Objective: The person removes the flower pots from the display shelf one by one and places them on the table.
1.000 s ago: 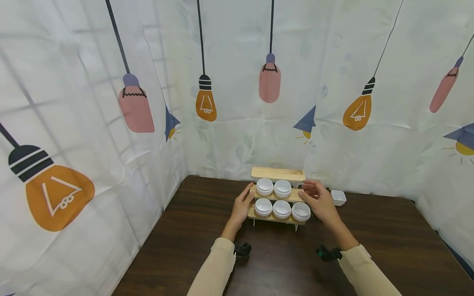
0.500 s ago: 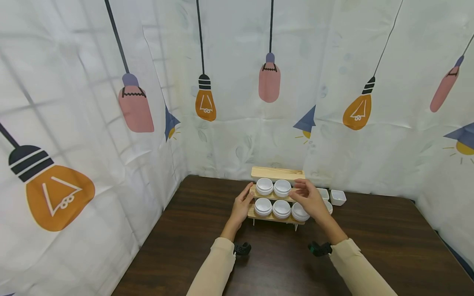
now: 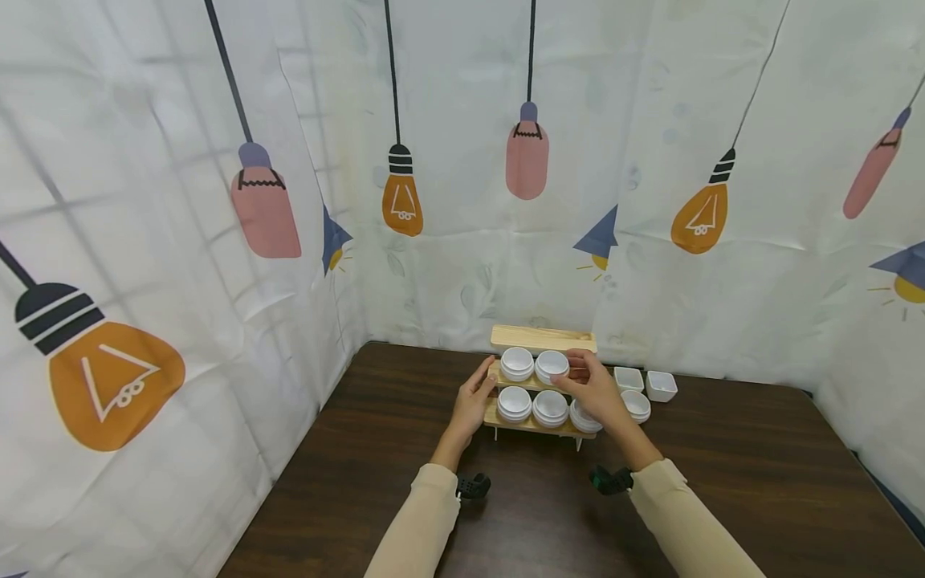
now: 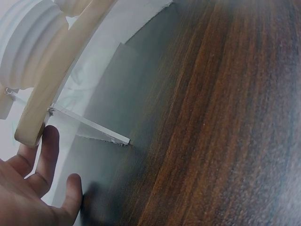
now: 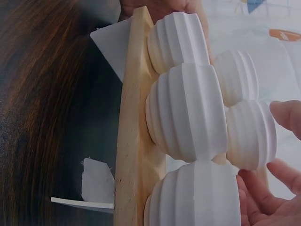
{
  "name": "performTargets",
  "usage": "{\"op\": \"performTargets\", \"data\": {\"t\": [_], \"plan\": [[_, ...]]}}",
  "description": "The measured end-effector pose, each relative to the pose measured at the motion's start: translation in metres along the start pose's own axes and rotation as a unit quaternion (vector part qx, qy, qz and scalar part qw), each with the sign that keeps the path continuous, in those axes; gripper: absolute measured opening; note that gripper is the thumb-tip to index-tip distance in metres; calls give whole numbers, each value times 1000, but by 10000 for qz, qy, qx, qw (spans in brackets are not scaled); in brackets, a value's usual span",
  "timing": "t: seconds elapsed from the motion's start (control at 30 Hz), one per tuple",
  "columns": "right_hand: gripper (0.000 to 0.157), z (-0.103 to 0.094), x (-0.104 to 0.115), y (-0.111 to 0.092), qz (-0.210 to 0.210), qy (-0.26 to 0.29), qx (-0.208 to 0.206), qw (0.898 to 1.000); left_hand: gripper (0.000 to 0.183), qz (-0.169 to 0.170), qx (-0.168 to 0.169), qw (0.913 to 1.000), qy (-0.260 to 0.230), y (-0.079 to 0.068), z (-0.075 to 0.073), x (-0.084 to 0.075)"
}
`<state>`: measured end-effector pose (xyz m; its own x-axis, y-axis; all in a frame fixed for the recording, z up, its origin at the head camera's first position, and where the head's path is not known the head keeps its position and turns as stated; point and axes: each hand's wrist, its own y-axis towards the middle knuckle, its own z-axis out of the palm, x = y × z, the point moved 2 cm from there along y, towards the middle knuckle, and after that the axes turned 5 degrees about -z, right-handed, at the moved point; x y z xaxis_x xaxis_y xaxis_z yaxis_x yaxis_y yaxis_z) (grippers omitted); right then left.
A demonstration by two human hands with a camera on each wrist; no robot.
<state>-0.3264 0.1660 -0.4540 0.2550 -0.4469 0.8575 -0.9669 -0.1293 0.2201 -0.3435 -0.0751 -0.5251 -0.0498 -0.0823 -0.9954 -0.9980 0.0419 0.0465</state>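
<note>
A pale wooden tiered rack (image 3: 542, 338) with clear side supports stands at the back of the table. My left hand (image 3: 468, 405) holds the left end of its middle shelf; in the left wrist view its fingertips (image 4: 49, 141) are against the board's end. My right hand (image 3: 598, 395) has thumb and fingers around the right-hand white ribbed cup (image 3: 552, 364) on that shelf, thumb by the rim and fingers behind in the right wrist view. Another white cup (image 3: 516, 364) sits to its left. Three similar cups (image 3: 515, 404) line the front shelf, the rightmost partly hidden by my right hand.
Right of the rack stand two square white dishes (image 3: 661, 386) and a round white cup (image 3: 636, 406). A printed curtain (image 3: 462, 273) hangs close behind the dark wooden table (image 3: 549, 514).
My right hand has moved left from the rack's right end to the right-hand cup on the middle shelf, uncovering a square dish and the round cup. My left hand has stayed put.
</note>
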Motion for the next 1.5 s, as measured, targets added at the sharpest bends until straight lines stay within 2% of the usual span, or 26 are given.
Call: {"op": "performTargets", "data": {"t": [0.17,0.27,0.4,0.7,0.93,1.3,1.5], "plan": [[62,2,2,2,147,-206,-34,9997,49,10,11,10000,-65,-1,1,-2],[63,3,3,3,160,-268,-9,9995,48,-86,53,9999,-121,-4,0,-10],[64,4,2,5,166,-280,44,9995,49,-4,70,9999,-109,-7,0,-16],[67,5,3,6,235,-405,72,9989,47,-74,-31,10000,-48,1,-1,2],[68,6,1,7,330,-449,56,9984,47,-95,13,9999,-86,1,0,2],[67,5,-2,7,229,-502,76,9984,50,-66,37,10000,3,-1,0,-1],[66,6,-2,7,244,-471,104,9985,51,-67,164,9998,-54,0,-1,-2]]}}
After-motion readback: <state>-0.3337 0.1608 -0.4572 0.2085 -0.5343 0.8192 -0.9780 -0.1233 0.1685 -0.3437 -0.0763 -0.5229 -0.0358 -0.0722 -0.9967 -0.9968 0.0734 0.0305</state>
